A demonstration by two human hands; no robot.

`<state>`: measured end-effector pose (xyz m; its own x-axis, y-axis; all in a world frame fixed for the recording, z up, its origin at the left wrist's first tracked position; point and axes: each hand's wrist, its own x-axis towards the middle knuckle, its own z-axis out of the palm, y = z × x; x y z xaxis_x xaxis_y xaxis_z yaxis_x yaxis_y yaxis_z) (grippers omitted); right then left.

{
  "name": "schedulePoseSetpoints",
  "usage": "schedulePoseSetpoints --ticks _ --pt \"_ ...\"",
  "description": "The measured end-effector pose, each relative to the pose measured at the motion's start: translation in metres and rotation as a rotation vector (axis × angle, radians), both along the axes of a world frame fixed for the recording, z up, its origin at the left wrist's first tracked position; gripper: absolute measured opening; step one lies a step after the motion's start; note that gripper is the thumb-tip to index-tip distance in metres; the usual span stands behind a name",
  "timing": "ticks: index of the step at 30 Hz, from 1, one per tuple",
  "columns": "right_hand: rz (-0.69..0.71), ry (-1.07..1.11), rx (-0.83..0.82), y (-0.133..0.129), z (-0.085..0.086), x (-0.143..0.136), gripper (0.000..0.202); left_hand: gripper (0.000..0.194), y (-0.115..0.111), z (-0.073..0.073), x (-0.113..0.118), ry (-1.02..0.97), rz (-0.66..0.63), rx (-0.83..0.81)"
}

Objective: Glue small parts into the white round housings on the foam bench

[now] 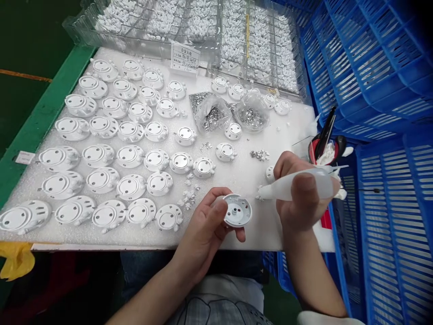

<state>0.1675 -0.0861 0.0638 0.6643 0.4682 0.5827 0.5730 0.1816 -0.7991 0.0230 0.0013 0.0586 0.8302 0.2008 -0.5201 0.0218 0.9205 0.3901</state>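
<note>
Between the thumb and fingers of my left hand (206,228) is a round white plastic part (241,212), its hollow inside facing up and showing a small central post and dark holes. My right hand (299,194) grips a translucent white squeeze bottle (284,187), tilted so its narrow end points left toward the part, apart from it. Behind the right hand a similar white part (269,174) is partly hidden. Rows of finished-looking white round parts (130,156) with two dark dots each lie to the left on the white foam sheet (237,178).
Two plastic bags of small metal pieces (213,115) lie mid-table. Clear trays (189,22) of small white pieces stand at the back, with a handwritten label (185,58). Blue crates (389,180) and red-black scissors (326,144) are on the right. Small white pieces (189,196) lie loose near the front.
</note>
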Motion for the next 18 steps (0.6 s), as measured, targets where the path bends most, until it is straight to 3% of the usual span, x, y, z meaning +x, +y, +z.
schedulePoseSetpoints --ticks 8,14,18 --pt "-0.041 -0.076 -0.094 0.0008 -0.0025 -0.0021 0.057 0.055 -0.0007 -0.0014 0.0002 0.001 -0.003 0.026" --pt "-0.026 -0.132 -0.045 0.0003 -0.0036 -0.0027 0.054 0.053 -0.001 -0.0018 -0.0003 -0.033 0.005 -0.001" --pt "-0.052 -0.132 -0.098 -0.0013 -0.0022 -0.0038 0.054 0.052 -0.0009 -0.001 -0.0008 -0.036 0.013 -0.009"
